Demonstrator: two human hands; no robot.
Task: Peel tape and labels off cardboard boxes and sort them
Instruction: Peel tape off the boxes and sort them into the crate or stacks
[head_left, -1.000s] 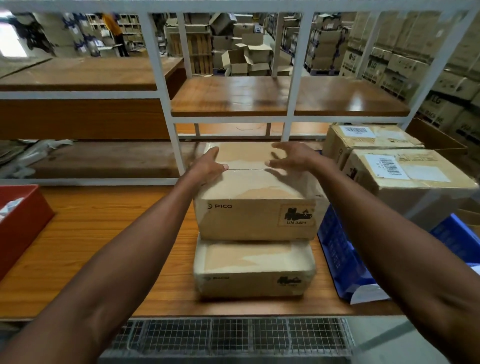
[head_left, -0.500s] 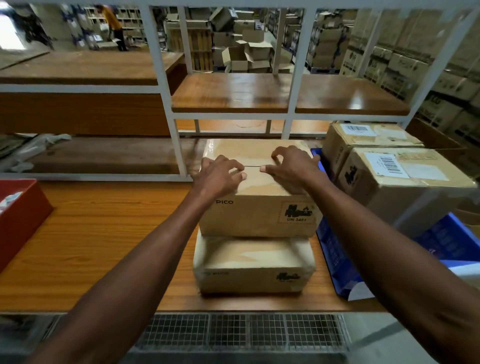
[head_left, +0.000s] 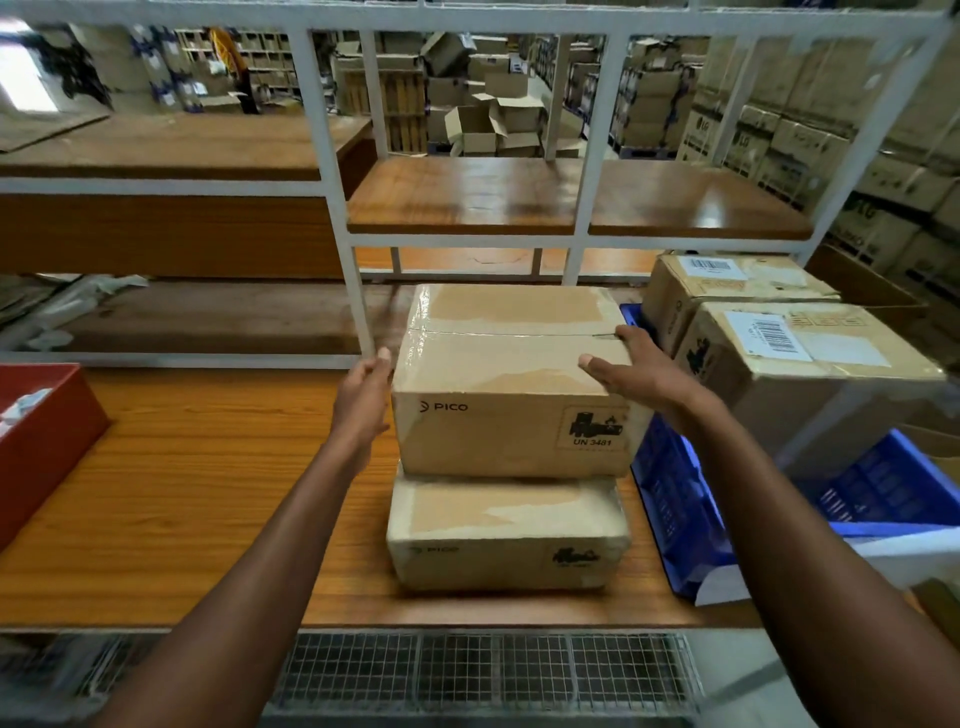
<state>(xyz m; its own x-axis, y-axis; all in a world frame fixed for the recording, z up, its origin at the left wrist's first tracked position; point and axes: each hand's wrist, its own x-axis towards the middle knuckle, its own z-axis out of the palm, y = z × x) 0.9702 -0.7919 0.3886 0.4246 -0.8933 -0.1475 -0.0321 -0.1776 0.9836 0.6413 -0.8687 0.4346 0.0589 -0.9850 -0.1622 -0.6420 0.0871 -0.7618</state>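
Your left hand (head_left: 363, 397) and right hand (head_left: 636, 366), fingers straight, flank the top PICO box (head_left: 511, 410) stacked on its twin (head_left: 506, 535); its taped seam (head_left: 511, 332) runs left-right between them.

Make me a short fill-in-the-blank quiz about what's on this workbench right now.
1. The top box sits on a second box printed with the same brand, ____.
2. The bin at the table's left edge is ____ in colour.
3. The right hand rests on the top box's ____ face.

Missing words: PICO; red; upper
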